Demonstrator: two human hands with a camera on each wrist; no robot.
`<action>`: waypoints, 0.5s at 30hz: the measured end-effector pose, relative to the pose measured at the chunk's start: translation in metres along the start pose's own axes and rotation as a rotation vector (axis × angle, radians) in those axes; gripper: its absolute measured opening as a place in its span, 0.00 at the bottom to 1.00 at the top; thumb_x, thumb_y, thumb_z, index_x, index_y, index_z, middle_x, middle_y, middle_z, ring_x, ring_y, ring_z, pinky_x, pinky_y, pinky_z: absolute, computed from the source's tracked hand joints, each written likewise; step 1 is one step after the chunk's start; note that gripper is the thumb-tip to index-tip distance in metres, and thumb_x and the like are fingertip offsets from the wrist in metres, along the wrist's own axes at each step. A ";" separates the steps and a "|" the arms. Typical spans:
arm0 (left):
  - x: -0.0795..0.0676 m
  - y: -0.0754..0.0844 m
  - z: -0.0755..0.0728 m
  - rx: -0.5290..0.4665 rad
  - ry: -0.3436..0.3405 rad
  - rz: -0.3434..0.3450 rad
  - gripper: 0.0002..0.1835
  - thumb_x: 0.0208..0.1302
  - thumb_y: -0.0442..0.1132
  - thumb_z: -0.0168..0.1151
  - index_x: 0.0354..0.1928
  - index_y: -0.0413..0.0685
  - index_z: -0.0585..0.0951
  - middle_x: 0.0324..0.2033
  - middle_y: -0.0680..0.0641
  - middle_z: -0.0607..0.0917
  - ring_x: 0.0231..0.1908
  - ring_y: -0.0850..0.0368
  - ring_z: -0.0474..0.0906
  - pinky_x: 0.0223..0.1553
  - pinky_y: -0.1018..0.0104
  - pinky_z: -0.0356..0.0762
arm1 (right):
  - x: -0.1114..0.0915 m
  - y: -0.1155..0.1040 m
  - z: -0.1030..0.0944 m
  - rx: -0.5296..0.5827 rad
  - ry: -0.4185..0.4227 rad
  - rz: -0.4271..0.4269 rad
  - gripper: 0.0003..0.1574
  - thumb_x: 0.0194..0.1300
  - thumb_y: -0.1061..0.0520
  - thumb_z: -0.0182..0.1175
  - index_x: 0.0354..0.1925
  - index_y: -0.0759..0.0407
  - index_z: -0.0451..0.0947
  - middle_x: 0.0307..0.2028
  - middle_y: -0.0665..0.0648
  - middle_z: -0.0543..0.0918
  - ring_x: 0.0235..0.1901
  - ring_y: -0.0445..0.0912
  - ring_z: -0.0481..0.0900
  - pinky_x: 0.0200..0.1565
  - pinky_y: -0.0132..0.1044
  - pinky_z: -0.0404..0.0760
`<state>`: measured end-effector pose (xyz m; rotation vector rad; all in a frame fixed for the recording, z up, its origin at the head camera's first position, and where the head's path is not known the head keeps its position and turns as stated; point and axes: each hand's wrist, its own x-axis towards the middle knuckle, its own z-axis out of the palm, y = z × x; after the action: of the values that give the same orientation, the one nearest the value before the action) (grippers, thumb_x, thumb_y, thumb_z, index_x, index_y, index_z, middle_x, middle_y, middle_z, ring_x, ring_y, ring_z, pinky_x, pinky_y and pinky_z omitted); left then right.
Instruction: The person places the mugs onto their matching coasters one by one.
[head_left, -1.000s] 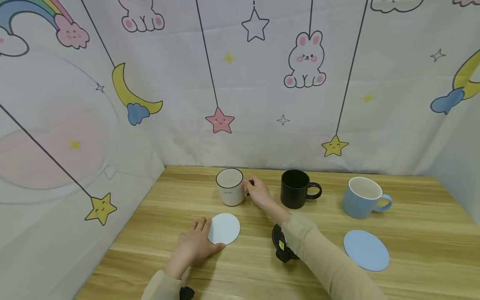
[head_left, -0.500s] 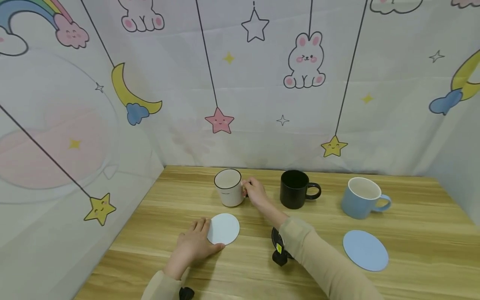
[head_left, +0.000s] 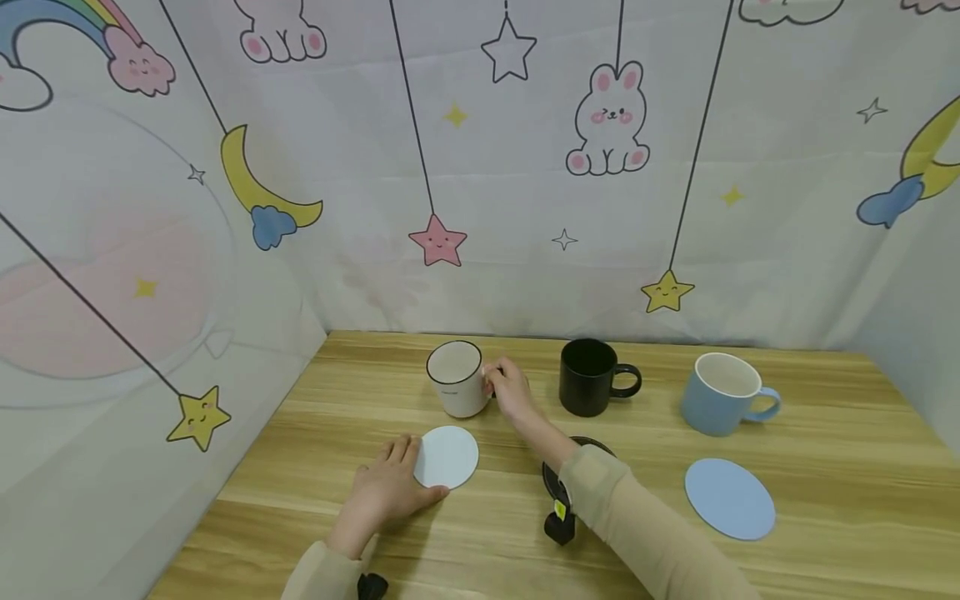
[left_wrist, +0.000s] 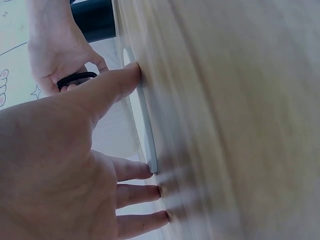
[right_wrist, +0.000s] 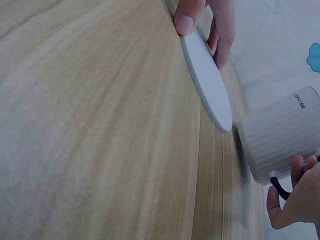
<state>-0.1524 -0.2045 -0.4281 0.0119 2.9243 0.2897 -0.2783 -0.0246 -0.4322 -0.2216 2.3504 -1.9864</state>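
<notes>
In the head view my right hand [head_left: 512, 390] grips the black handle of a white mug [head_left: 457, 385] with a dark rim. The right wrist view shows the fingers curled at that handle, with the mug [right_wrist: 282, 137] slightly tilted, its base close over the table and small lettering on its side. My left hand [head_left: 388, 483] rests on the table at the left edge of a round white coaster [head_left: 453, 457]. Thumb and index fingertip touch the coaster's edge in the left wrist view, the fingers fairly straight. The mug is just beyond the coaster.
A black mug [head_left: 587, 383] and a blue mug [head_left: 716, 398] stand to the right. A light blue coaster [head_left: 729, 498] lies before the blue one. A black round disc [head_left: 553, 479] is partly hidden by the right sleeve. A printed cloth [head_left: 517, 292] hangs behind the wooden table.
The white mug has shifted slightly left and a little nearer, with my right hand still on its handle. My left hand and the white coaster have stayed in place.
</notes>
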 end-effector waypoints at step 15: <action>-0.001 0.000 0.000 0.004 -0.001 0.007 0.51 0.54 0.66 0.63 0.70 0.39 0.62 0.69 0.34 0.64 0.68 0.32 0.60 0.55 0.28 0.65 | -0.024 -0.018 0.000 0.139 -0.007 -0.048 0.15 0.71 0.63 0.48 0.31 0.75 0.66 0.22 0.57 0.70 0.34 0.61 0.77 0.33 0.30 0.70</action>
<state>-0.1517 -0.2047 -0.4281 0.0225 2.9244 0.2851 -0.2537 -0.0245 -0.4158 -0.2790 2.2111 -2.1567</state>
